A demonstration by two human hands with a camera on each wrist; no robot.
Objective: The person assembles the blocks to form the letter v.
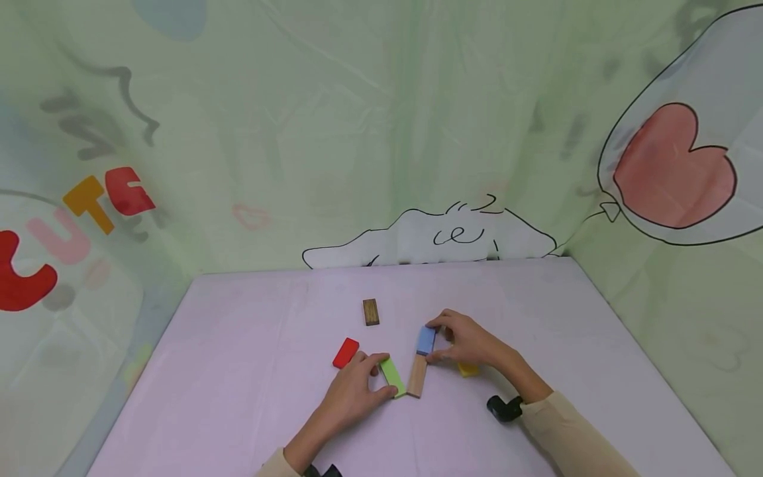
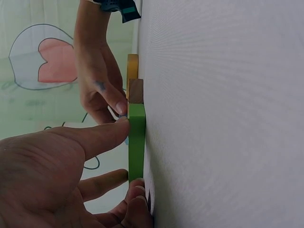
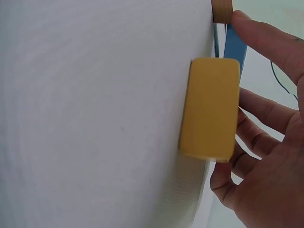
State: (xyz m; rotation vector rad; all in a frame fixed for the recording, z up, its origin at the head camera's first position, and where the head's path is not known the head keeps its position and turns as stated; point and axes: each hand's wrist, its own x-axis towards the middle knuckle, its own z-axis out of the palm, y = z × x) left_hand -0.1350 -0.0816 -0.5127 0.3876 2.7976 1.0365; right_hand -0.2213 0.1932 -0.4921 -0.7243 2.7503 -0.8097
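Pinched endwise: green rect. block (image 1: 393,376), L hand (image 1: 356,389); blue rect. block (image 1: 426,340), R hand (image 1: 469,339), at far end of bare-wood rect. block (image 1: 417,377).

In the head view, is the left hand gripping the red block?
No: the left hand pinches the light green block between thumb and fingers, while the red block lies outside that grip.

Far right, a printed balloon (image 1: 718,99) shows off its red heart (image 1: 670,172); on the left, colourful letters (image 1: 89,197) brighten the green backdrop (image 1: 334,146) beyond the pale pink tabletop (image 1: 250,344).
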